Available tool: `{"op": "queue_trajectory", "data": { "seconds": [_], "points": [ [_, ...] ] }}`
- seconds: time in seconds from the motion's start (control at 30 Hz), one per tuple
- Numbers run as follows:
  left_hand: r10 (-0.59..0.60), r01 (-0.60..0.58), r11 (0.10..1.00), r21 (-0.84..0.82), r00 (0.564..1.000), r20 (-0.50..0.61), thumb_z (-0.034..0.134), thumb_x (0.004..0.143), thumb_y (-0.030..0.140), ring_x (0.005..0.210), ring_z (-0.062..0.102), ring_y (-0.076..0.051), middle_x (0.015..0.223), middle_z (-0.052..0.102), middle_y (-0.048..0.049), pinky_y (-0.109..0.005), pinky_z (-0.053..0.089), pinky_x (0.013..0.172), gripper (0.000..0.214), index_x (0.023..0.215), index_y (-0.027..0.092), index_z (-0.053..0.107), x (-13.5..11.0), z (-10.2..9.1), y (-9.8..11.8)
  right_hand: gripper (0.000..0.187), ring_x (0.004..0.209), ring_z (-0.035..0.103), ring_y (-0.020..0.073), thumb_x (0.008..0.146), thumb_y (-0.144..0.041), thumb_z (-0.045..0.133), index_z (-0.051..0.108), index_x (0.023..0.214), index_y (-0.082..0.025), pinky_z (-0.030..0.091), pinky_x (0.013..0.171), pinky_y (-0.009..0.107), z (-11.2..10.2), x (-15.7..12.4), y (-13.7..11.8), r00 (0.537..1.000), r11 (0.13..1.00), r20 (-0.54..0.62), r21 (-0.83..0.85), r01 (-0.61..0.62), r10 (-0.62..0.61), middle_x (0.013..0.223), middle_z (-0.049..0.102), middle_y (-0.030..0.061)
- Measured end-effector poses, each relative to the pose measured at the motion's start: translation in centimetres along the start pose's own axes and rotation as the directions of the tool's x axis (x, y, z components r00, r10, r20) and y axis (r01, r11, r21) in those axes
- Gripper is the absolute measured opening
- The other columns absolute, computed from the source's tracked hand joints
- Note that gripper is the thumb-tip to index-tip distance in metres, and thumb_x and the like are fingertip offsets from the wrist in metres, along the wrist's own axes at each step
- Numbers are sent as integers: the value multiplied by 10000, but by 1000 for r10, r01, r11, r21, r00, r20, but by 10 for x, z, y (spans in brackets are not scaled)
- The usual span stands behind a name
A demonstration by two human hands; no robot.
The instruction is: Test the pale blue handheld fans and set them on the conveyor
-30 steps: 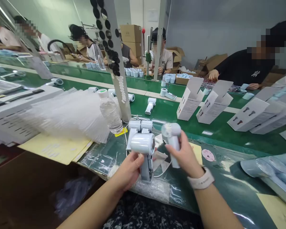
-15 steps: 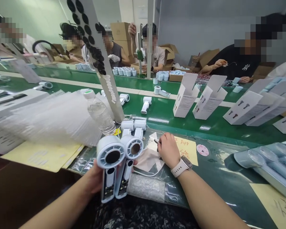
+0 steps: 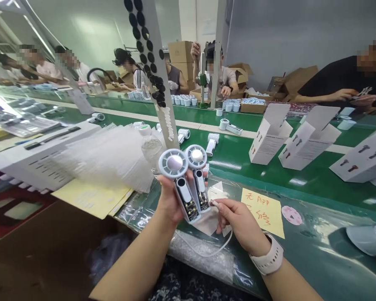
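Note:
My left hand (image 3: 169, 200) is closed around two light-blue handheld fans, held side by side above the bench. The left fan (image 3: 184, 191) and the right fan (image 3: 201, 177) have round ribbed heads with shiny centre discs. Their handles are uncovered, so circuit boards show inside. Between the fingers of my right hand (image 3: 238, 221) is the plug end of a white cable (image 3: 207, 255), close to the lower handle of the right fan. Whether the plug touches the fan I cannot tell. The cable loops down below the fans over a bubble-wrap pouch (image 3: 217, 264).
A clear bottle (image 3: 151, 146) and a stack of translucent sleeves (image 3: 103, 156) lie left, by a slanted post (image 3: 167, 121). A yellow note (image 3: 265, 213) lies right. White boxes (image 3: 271, 133) and more fans (image 3: 211, 144) stand on the green belt. Several co-workers sit opposite.
Both fans have been raised and tilted, their heads further from me. My right hand has come back towards them, with the white cable's end in its fingers. The camera view has turned left.

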State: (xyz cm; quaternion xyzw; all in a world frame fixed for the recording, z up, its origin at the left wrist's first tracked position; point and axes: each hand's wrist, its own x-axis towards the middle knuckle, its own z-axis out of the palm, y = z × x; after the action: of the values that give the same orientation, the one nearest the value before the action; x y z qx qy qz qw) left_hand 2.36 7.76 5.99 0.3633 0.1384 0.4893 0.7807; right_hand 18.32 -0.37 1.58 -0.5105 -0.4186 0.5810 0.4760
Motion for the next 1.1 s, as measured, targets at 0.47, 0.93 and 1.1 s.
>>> {"op": "queue_trajectory", "data": {
  "seconds": [0.47, 0.93, 1.1],
  "points": [
    [151, -149, 988, 28, 979, -134, 668, 563, 824, 982, 684, -265, 1038, 726, -93, -341, 583, 800, 661, 602, 165, 650, 15, 5, -28, 494, 377, 405, 93, 841, -689, 582, 490, 712, -221, 408, 485, 254, 46, -16, 7, 995, 978, -48, 185, 93, -86, 409, 386, -117],
    [67, -86, 986, -143, 989, -131, 684, 566, 816, 967, 673, -230, 1124, 702, -84, -336, 570, 808, 647, 605, 179, 578, 9, 4, -20, 411, 744, 544, 189, 944, -565, 505, 563, 739, -214, 399, 711, 312, 34, -20, 2, 971, 972, -124, -148, 185, -203, 746, 596, 17],
    [190, -187, 981, 41, 978, -87, 607, 553, 883, 1015, 654, -292, 1078, 689, -91, -390, 566, 816, 701, 596, 185, 583, 8, 4, -29, 425, 472, 458, 145, 951, -582, 488, 473, 706, -237, 351, 555, 289, 38, -17, 14, 986, 991, -138, 86, 102, -90, 458, 450, -68]
  ]
}}
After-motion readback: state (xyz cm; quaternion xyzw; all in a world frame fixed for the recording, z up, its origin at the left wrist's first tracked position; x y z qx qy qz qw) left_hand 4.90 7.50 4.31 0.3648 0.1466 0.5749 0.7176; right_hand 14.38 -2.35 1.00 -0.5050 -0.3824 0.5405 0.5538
